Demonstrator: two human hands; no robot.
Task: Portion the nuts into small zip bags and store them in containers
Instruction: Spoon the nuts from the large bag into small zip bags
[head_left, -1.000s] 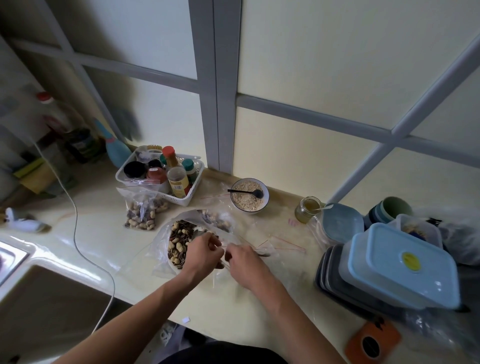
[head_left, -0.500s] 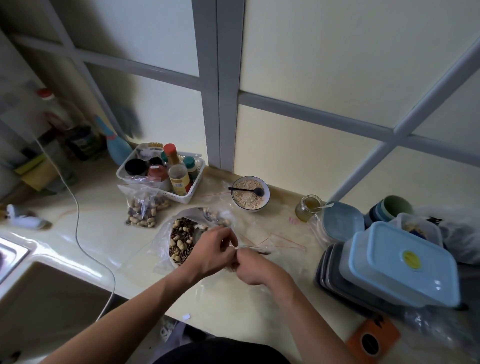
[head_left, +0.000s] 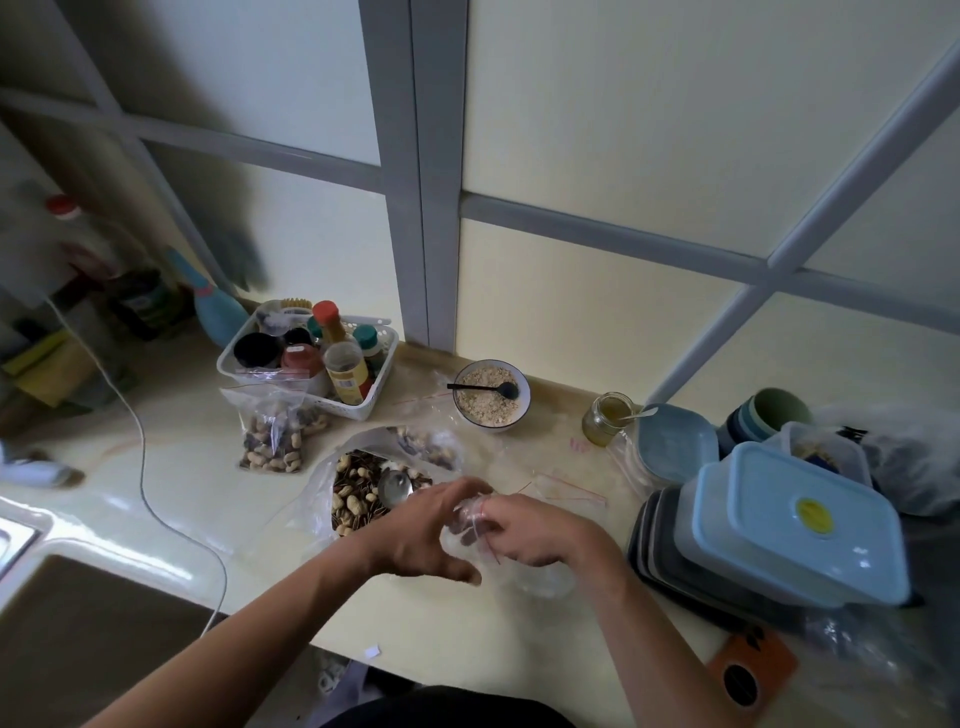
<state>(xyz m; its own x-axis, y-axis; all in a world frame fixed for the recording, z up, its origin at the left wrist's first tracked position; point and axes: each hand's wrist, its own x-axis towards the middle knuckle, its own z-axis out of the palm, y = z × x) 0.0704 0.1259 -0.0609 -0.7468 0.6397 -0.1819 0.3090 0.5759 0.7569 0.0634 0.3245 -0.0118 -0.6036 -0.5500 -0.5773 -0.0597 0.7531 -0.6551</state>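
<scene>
A small clear zip bag with a red seal line is held between my two hands above the counter. My left hand holds its left side with the fingers spread around it. My right hand pinches its top edge. Just behind lies a large open plastic bag of mixed nuts and seeds with a metal spoon in it. A filled zip bag of nuts stands further left. Stacked lidded containers sit at the right.
A white basket of spice jars stands by the wall. A bowl of oats with a black spoon and a small jar sit behind. Spare zip bags lie on the counter. A sink is at the lower left.
Both hands have moved right and toward me, away from the big nut bag, bringing the small zip bag up between them. The metal spoon now shows in the nuts.
</scene>
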